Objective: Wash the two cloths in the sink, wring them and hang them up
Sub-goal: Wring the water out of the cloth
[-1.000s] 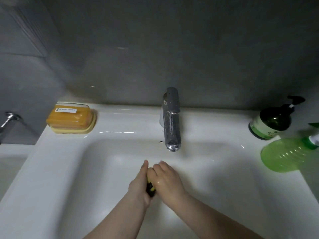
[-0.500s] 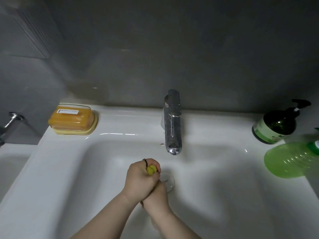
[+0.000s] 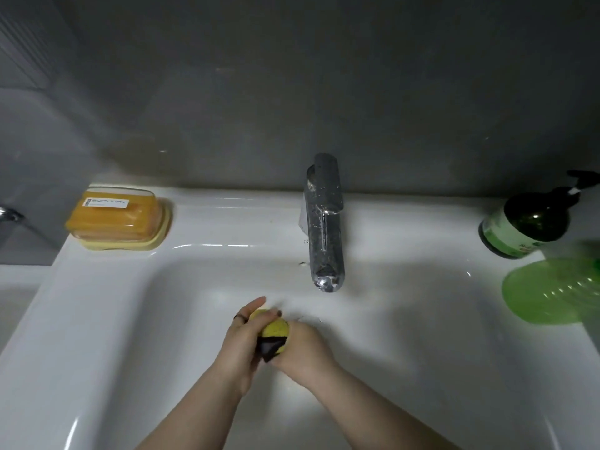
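A cloth (image 3: 274,334), yellow with a dark brown or black part, is squeezed into a tight ball. It sits pressed between the left hand (image 3: 242,341) and the right hand (image 3: 303,350), above the middle of the white sink (image 3: 130,319). Whether the wad holds one cloth or two cannot be told.

Home bathroom: white sink (image 3: 107,319), chrome tap (image 3: 324,222), soap box (image 3: 118,219), pump bottle (image 3: 529,225), grey wall.

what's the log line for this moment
phase: wringing | left hand: grips cloth | right hand: grips cloth | place: over sink | tap: no stream
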